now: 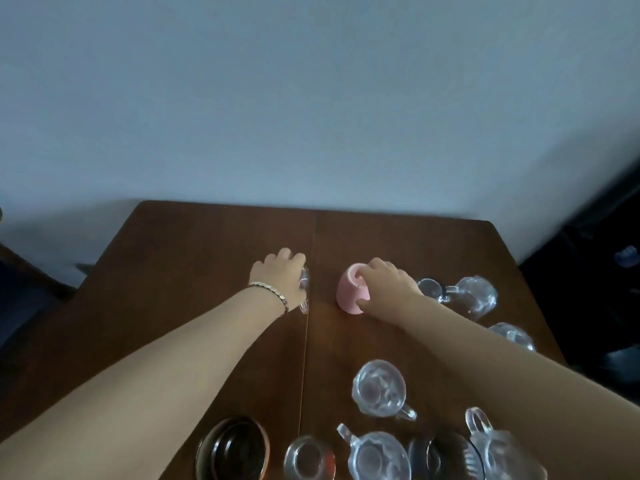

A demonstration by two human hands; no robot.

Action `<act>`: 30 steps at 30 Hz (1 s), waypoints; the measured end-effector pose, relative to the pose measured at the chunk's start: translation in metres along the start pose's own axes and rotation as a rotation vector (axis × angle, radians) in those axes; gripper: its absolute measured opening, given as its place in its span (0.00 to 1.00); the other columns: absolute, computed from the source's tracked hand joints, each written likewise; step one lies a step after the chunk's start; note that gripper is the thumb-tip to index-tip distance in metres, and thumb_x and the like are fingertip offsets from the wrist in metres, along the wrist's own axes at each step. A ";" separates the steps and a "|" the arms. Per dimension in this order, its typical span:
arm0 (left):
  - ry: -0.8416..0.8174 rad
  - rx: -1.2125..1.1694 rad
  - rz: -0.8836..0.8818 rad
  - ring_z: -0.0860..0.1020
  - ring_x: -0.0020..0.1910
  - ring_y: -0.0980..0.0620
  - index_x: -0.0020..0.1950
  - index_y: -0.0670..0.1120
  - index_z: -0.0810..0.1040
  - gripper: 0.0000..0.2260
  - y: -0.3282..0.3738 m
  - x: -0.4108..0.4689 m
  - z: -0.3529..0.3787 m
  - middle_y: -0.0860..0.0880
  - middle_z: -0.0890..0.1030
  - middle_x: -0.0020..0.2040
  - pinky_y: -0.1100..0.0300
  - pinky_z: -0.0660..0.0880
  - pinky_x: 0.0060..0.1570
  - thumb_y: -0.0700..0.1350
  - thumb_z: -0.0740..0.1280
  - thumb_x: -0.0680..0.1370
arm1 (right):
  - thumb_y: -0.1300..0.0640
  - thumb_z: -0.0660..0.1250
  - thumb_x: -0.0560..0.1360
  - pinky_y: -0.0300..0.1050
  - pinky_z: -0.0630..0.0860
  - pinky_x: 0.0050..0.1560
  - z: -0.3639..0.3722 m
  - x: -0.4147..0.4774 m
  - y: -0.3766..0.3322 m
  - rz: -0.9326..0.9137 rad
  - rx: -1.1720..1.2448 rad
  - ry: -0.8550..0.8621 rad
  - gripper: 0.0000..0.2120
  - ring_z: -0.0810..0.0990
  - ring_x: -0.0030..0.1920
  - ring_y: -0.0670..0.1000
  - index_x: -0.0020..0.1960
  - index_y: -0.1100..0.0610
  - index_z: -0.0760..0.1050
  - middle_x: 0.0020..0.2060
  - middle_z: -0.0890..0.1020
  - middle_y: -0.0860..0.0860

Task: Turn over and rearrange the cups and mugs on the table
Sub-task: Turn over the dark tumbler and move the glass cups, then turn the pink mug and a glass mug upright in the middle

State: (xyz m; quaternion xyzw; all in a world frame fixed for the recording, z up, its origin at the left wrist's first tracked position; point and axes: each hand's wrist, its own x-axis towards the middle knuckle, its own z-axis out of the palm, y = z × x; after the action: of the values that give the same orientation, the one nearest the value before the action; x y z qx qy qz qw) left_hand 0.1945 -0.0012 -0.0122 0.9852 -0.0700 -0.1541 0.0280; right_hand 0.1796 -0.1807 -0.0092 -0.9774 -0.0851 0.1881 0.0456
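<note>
Pale wall rose behind the brown wooden table (207,271). On it, the left hand (277,277) was closed around a clear glass cup (304,289) near the centre seam, while the right hand (389,284) gripped an upside-down pink cup (349,296) just beside it. More glass mugs (379,388) stood nearer and to the right. No writing was legible on anything.

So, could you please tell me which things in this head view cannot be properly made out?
- Clear glass cup under the left hand: mostly covered by the hand.
- Clear glass mugs and dark round bowl: cut off by the bottom edge.
- Glassware behind the right hand: forearm hides part.
</note>
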 end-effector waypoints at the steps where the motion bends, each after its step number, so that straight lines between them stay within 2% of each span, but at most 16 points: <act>1: -0.027 0.020 -0.020 0.70 0.65 0.43 0.70 0.50 0.64 0.25 -0.002 0.013 0.003 0.46 0.66 0.70 0.50 0.70 0.59 0.48 0.65 0.74 | 0.52 0.64 0.75 0.49 0.69 0.61 0.000 0.014 0.002 -0.004 -0.036 -0.007 0.22 0.69 0.65 0.56 0.67 0.56 0.67 0.64 0.70 0.54; 4: -0.117 -0.009 -0.108 0.67 0.68 0.41 0.73 0.54 0.59 0.32 -0.007 0.046 0.011 0.46 0.60 0.74 0.47 0.68 0.62 0.53 0.68 0.72 | 0.44 0.66 0.72 0.50 0.71 0.61 0.007 0.049 0.005 0.016 -0.071 -0.061 0.30 0.69 0.65 0.56 0.70 0.53 0.63 0.65 0.69 0.53; 8: -0.231 -0.020 -0.237 0.73 0.64 0.41 0.72 0.54 0.60 0.33 -0.013 0.071 0.025 0.46 0.66 0.69 0.51 0.72 0.54 0.62 0.65 0.70 | 0.38 0.66 0.70 0.48 0.72 0.47 0.018 0.075 0.003 0.118 -0.110 -0.182 0.34 0.76 0.60 0.57 0.69 0.51 0.62 0.63 0.71 0.53; 10: -0.271 -0.007 -0.267 0.76 0.60 0.43 0.69 0.52 0.63 0.33 -0.013 0.075 0.034 0.46 0.73 0.64 0.53 0.72 0.49 0.64 0.65 0.69 | 0.38 0.68 0.68 0.46 0.70 0.42 0.024 0.084 -0.001 0.159 -0.143 -0.201 0.34 0.79 0.56 0.57 0.67 0.52 0.63 0.61 0.72 0.54; 12: -0.256 -0.084 -0.275 0.79 0.56 0.44 0.66 0.50 0.65 0.31 -0.012 0.076 0.042 0.48 0.78 0.58 0.55 0.71 0.44 0.61 0.67 0.68 | 0.42 0.71 0.66 0.45 0.70 0.40 0.027 0.089 -0.006 0.193 -0.146 -0.199 0.34 0.80 0.54 0.57 0.65 0.54 0.63 0.59 0.73 0.54; 16: -0.198 -0.181 -0.254 0.80 0.51 0.44 0.62 0.48 0.65 0.28 -0.017 0.063 0.042 0.47 0.79 0.54 0.55 0.75 0.43 0.55 0.71 0.67 | 0.48 0.73 0.65 0.45 0.72 0.40 0.026 0.083 -0.008 0.227 -0.059 -0.187 0.32 0.79 0.55 0.57 0.63 0.55 0.62 0.57 0.72 0.54; 18: -0.150 -0.182 -0.241 0.80 0.50 0.43 0.63 0.48 0.62 0.31 -0.024 0.047 0.038 0.46 0.78 0.54 0.54 0.76 0.43 0.54 0.71 0.66 | 0.48 0.73 0.65 0.46 0.74 0.45 0.023 0.070 -0.005 0.225 0.048 -0.143 0.33 0.78 0.56 0.58 0.64 0.54 0.62 0.58 0.72 0.54; 21: -0.052 -0.207 -0.213 0.80 0.47 0.44 0.62 0.46 0.60 0.31 -0.037 0.018 0.027 0.46 0.77 0.52 0.55 0.76 0.42 0.54 0.72 0.66 | 0.47 0.76 0.63 0.44 0.74 0.47 0.013 0.040 0.001 0.227 0.332 -0.037 0.37 0.77 0.54 0.55 0.65 0.53 0.63 0.59 0.71 0.52; 24: 0.005 -0.266 -0.196 0.78 0.47 0.45 0.57 0.46 0.61 0.30 -0.050 -0.012 0.014 0.46 0.77 0.49 0.53 0.78 0.43 0.52 0.73 0.63 | 0.50 0.78 0.61 0.39 0.77 0.42 0.001 0.009 -0.002 0.222 0.602 0.030 0.42 0.73 0.52 0.50 0.70 0.54 0.63 0.61 0.71 0.53; 28: 0.053 -0.352 -0.167 0.76 0.47 0.46 0.52 0.49 0.60 0.27 -0.065 -0.052 0.002 0.46 0.74 0.50 0.56 0.75 0.41 0.48 0.74 0.63 | 0.52 0.78 0.64 0.38 0.75 0.41 -0.009 -0.027 -0.012 0.270 0.928 -0.046 0.34 0.76 0.51 0.50 0.66 0.56 0.70 0.53 0.77 0.50; 30: 0.035 -0.349 -0.154 0.76 0.49 0.47 0.59 0.50 0.63 0.30 -0.071 -0.071 -0.001 0.47 0.72 0.53 0.57 0.76 0.43 0.47 0.74 0.63 | 0.53 0.79 0.60 0.43 0.79 0.46 -0.010 -0.045 -0.017 0.292 1.172 -0.185 0.34 0.80 0.50 0.53 0.63 0.58 0.73 0.50 0.79 0.52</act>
State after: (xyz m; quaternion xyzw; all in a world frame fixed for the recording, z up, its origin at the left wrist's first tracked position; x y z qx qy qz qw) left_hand 0.1370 0.0793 0.0045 0.9703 0.0339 -0.1485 0.1880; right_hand 0.1403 -0.1731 0.0184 -0.7709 0.1637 0.2921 0.5418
